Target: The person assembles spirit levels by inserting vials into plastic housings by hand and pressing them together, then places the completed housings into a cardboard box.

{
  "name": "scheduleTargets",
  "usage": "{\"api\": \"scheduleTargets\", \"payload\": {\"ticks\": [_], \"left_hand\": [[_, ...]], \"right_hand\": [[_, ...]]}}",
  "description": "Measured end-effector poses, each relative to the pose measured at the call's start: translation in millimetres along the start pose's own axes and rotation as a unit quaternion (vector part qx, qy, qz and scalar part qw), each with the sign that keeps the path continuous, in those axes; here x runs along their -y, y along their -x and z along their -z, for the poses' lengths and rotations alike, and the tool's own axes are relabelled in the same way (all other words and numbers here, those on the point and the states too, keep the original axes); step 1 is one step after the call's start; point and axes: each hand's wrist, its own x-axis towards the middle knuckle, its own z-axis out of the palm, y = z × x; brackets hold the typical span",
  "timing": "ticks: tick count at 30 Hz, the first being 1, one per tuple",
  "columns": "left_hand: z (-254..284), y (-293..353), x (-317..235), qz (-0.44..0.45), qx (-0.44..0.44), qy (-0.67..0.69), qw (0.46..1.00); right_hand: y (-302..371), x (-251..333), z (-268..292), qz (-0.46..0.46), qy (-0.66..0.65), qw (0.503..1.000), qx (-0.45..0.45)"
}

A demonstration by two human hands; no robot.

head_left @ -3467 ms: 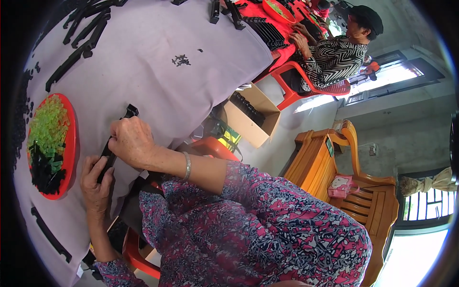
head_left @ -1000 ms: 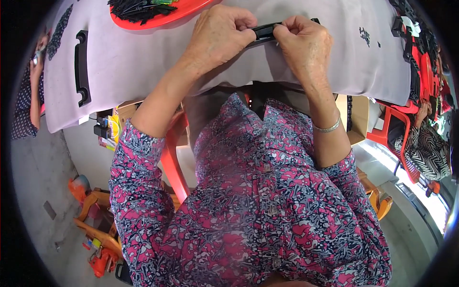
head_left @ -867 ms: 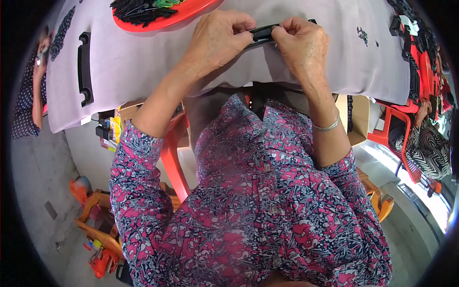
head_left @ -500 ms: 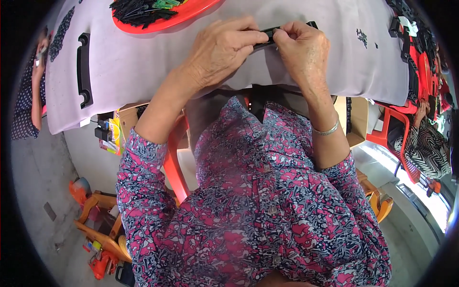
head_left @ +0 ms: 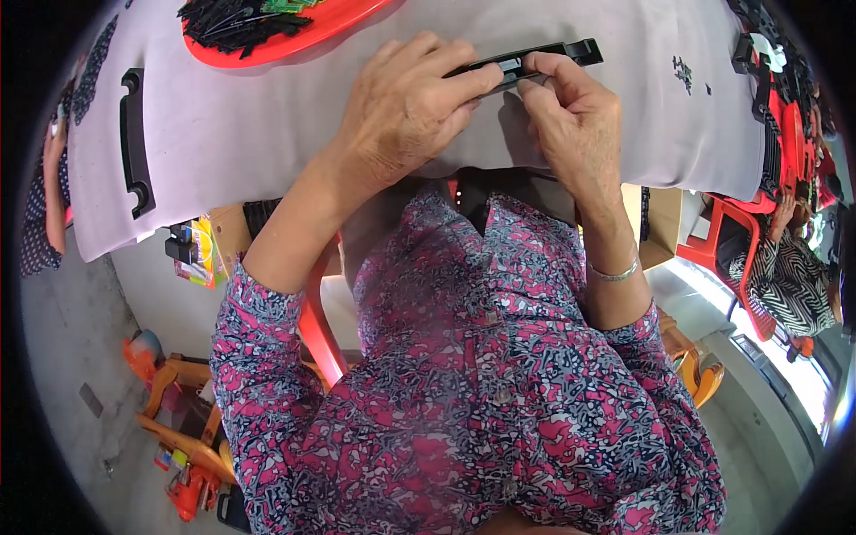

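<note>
A long black plastic bar [head_left: 571,54] with a raised hooked end is held between both hands, just over the cloth-covered table. My left hand [head_left: 401,116] is closed around the bar's left part, and its fingers hide that end. At the bar's middle, the thumb and forefinger of my right hand [head_left: 578,120] are closed on its two edges. A small pale, shiny patch shows in the bar's slot between the two hands; I cannot make out what it is. A similar black bar [head_left: 135,147] lies apart on the table at the left.
A red tray [head_left: 308,45] with thin black pieces and some green ones stands at the far left. Small black bits [head_left: 682,74] lie on the pale tablecloth [head_left: 267,134] at right. Black and red items crowd the right edge. Other people sit at both sides.
My right thumb and forefinger have spread somewhat and shifted, baring more of the bar and the pale patch. The view has shifted slightly, moving the tray and the spare bar leftward.
</note>
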Motion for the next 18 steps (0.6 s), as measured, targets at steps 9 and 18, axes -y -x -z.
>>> {"api": "scheduleTargets", "payload": {"ticks": [9,18], "left_hand": [[-0.9,-1.5,-4.1,0.013,0.006,-0.027,1.000],[1.8,-4.3,-6.1,0.015,0.004,-0.034,0.999]], "right_hand": [[-2.2,2.3,4.9,-0.030,-0.059,0.997,0.032],[-11.1,7.4,27.9,-0.051,-0.026,0.992,0.116]]}}
